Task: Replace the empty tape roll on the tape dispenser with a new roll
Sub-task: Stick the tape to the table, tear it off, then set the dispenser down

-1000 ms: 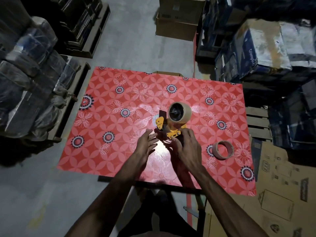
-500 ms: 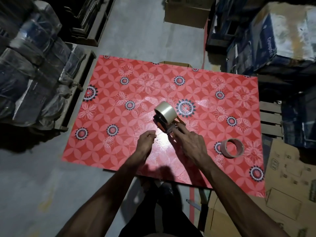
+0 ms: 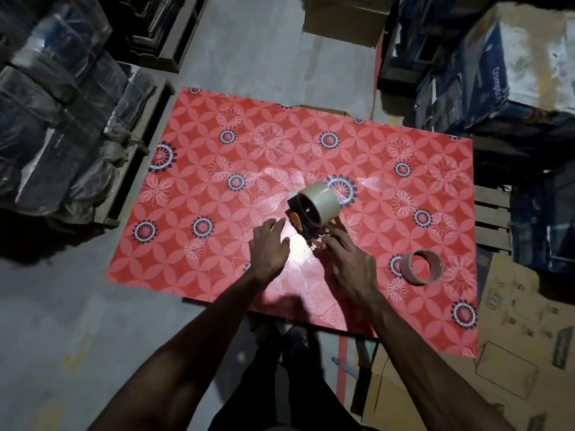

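A black and orange tape dispenser (image 3: pixel 303 227) lies tilted on the red flowered table (image 3: pixel 217 169), with a full beige tape roll (image 3: pixel 320 199) mounted on its hub. My right hand (image 3: pixel 348 262) grips the dispenser's handle end from the near side. My left hand (image 3: pixel 269 244) hovers just left of the dispenser, fingers spread, its fingertips near the orange part. An empty brown cardboard core (image 3: pixel 421 265) lies on the table to the right of my right hand.
Wrapped dark bundles (image 3: pixel 53 113) are stacked on a pallet left of the table. Blue boxes (image 3: pixel 497 73) and a wooden pallet (image 3: pixel 493 219) stand at the right. Flattened cardboard (image 3: pixel 513 353) lies at the lower right. A brown carton (image 3: pixel 342 20) sits on the floor beyond.
The dispenser has turned, so the roll's open side now faces left toward me. My left hand has opened from a loose fist and reached toward the dispenser. The camera view shifted slightly.
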Available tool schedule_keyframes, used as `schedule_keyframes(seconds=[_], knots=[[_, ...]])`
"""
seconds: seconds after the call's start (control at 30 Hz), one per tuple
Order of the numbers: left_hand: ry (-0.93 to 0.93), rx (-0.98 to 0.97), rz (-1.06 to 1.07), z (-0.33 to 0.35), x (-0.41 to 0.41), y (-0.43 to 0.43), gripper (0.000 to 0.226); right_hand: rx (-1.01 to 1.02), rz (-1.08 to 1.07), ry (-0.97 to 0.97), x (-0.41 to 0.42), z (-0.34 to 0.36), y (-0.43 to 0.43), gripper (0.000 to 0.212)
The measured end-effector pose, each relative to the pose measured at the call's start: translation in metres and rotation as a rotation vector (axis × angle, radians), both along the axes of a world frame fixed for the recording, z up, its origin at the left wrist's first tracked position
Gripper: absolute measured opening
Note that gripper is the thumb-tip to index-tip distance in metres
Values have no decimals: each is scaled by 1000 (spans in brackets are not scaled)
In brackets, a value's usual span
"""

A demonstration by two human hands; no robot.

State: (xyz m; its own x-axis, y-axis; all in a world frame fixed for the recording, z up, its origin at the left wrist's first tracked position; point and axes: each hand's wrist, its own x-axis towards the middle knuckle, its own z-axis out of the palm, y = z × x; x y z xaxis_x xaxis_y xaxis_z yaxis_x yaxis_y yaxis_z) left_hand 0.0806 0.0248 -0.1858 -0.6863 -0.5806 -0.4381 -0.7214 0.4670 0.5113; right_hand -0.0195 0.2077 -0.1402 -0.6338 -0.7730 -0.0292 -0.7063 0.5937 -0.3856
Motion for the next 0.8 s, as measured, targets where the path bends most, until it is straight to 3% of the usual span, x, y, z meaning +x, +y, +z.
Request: schedule_keyframes(seconds=[0.3,0.53,0.7,0.8], knots=[[-61,63,-227,-19,-9,-22,82,-42,-135,-18,8,-24,5,26],[-171,-249,-724,-32,-12,-55,85,7,-69,25,8,-30,14,27],[-154,-407,-817,-25,-20,-64,101,59,-26,30,5,-30,17,37],[-124,-485,-958,-21,-20,-67,95,73,-31,11,3,-29,20,45]])
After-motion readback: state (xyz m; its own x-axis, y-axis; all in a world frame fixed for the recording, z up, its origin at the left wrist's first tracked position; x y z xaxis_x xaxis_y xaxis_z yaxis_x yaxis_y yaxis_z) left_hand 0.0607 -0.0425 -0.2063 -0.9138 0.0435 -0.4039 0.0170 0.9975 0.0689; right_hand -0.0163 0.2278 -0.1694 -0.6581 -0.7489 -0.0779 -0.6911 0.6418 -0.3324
